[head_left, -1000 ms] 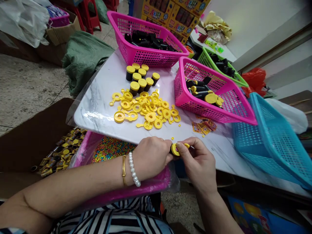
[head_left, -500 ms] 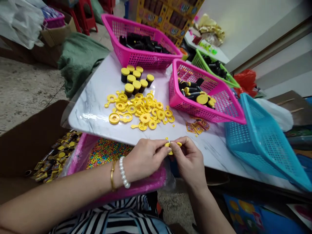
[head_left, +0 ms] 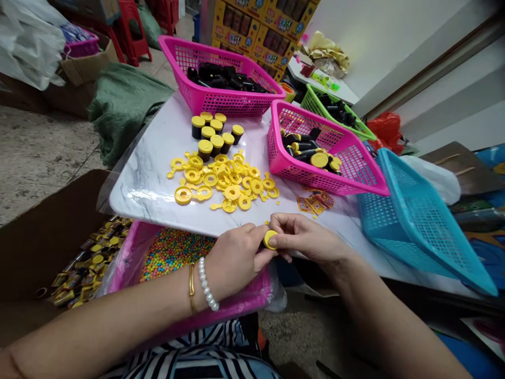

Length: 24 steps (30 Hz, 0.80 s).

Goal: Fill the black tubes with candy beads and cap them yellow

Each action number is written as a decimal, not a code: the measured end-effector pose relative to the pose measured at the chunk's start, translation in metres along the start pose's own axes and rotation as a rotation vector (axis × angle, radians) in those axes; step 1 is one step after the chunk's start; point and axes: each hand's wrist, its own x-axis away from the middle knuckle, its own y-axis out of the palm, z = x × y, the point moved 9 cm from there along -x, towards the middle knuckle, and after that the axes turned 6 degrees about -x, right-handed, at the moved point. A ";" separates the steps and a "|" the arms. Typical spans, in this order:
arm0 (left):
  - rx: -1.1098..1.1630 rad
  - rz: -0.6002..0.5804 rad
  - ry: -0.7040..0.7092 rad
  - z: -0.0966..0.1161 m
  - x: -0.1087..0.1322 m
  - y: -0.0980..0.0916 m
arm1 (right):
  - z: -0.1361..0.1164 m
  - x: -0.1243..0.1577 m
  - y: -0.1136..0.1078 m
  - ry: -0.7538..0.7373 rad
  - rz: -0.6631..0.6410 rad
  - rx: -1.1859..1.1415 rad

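The left hand (head_left: 235, 259) and the right hand (head_left: 304, 237) meet just above the table's near edge, both partly closed. The right fingertips (head_left: 282, 231) pinch a yellow cap (head_left: 270, 239) against the curled left fingers (head_left: 258, 237). The cap sits between the hands, and whatever lies behind it is hidden. A pearl bracelet (head_left: 205, 284) and a gold bangle (head_left: 191, 279) circle the left wrist.

On the white marble-patterned table (head_left: 145, 184), a loose pile of yellow rings (head_left: 224, 181) lies just ahead of the hands. Beyond it stands a cluster of black tubes (head_left: 207, 131) with yellow tops. A pink basket (head_left: 221, 102) of black pieces sits at the far end, and a second pink basket (head_left: 335, 179) holds more black tubes and yellow pieces. Small printed packets (head_left: 315, 204) lie beside it. A blue basket (head_left: 418, 221) leans tilted at the table's right side. Below the near edge, a pink tub (head_left: 236, 305) holds coloured candy beads (head_left: 173, 252), beside a cardboard box (head_left: 87, 258) of wrapped items.
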 end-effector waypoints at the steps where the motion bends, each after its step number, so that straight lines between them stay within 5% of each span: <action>1: 0.015 -0.005 -0.003 0.000 -0.001 0.001 | -0.002 -0.002 0.003 0.010 -0.006 0.010; 9: 0.095 -0.014 -0.020 -0.005 -0.005 0.003 | 0.002 0.008 0.010 -0.068 0.095 -0.006; 13: 0.015 0.023 0.026 -0.007 -0.008 0.003 | -0.024 0.016 0.016 -0.384 0.262 0.439; 16: 0.002 0.095 0.118 -0.011 0.008 -0.002 | -0.044 0.031 0.014 -0.526 0.402 0.547; 19: 0.036 0.144 0.153 -0.027 0.035 -0.006 | -0.081 0.055 -0.025 -0.716 0.687 0.601; 22: 0.007 0.008 0.150 -0.040 0.056 -0.002 | -0.117 0.091 -0.082 -0.845 1.216 0.814; 24: -0.051 -0.058 0.122 -0.044 0.065 -0.002 | -0.134 0.090 -0.103 -0.801 1.331 1.015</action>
